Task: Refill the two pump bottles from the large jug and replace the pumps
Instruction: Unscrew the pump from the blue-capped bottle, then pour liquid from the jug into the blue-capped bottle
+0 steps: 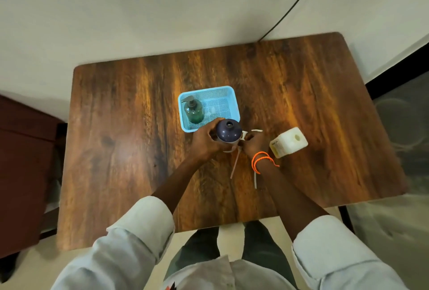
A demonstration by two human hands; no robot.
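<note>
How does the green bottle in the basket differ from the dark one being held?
The green bottle is see-through, with its pump on; the dark bottle is opaque, its neck open. The green bottle stands untouched in the blue basket; the left hand grips the dark bottle outside it. Both stand upright.

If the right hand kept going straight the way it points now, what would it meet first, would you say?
Probably the white pump at its fingertips, which the right hand already seems to touch; beyond that, bare table.
</note>
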